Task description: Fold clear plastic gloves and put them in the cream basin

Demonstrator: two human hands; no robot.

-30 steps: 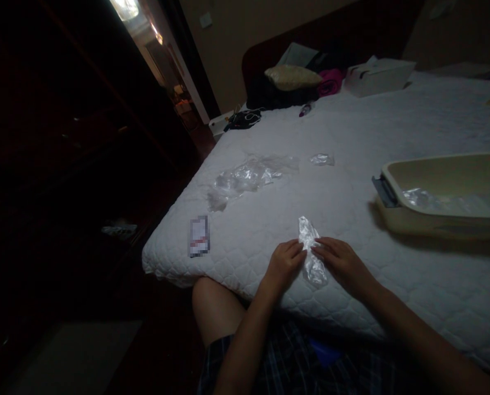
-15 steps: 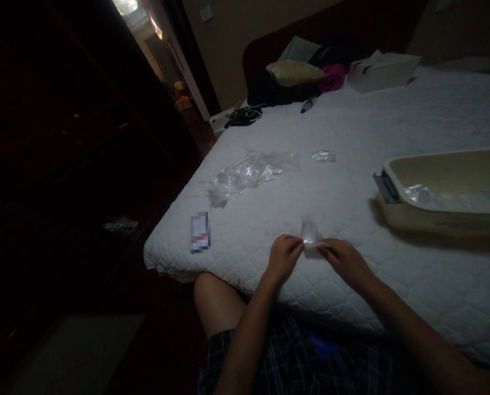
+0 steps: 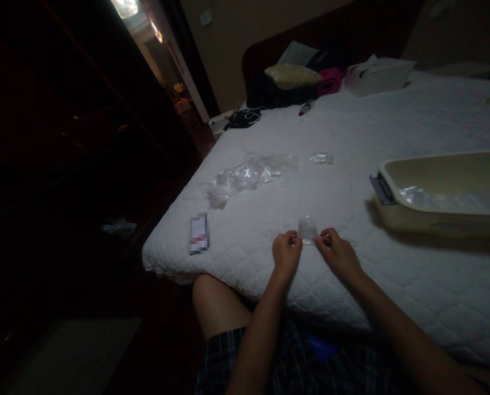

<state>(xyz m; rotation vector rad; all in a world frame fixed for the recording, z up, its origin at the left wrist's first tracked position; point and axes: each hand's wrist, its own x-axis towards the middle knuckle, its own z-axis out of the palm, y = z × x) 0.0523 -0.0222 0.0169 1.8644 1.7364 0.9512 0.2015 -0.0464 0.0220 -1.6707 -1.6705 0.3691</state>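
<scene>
A small clear plastic bag (image 3: 307, 228), folded short, lies on the white quilted mattress (image 3: 352, 131) near its front edge. My left hand (image 3: 286, 252) pinches its left side with closed fingers. My right hand (image 3: 337, 253) pinches its right side, fingers curled. Both hands rest on the mattress, close together, with the bag between them.
A heap of clear plastic bags (image 3: 249, 175) and one small crumpled bag (image 3: 321, 158) lie farther back. A small card (image 3: 198, 234) sits at the left edge. A cream bin (image 3: 442, 192) holding plastic stands at right. Pillows, clothes and a white box (image 3: 376, 74) crowd the headboard.
The long plastic bag has been folded up into a short piece. Both hands moved a little away from me and now pinch it from either side.
</scene>
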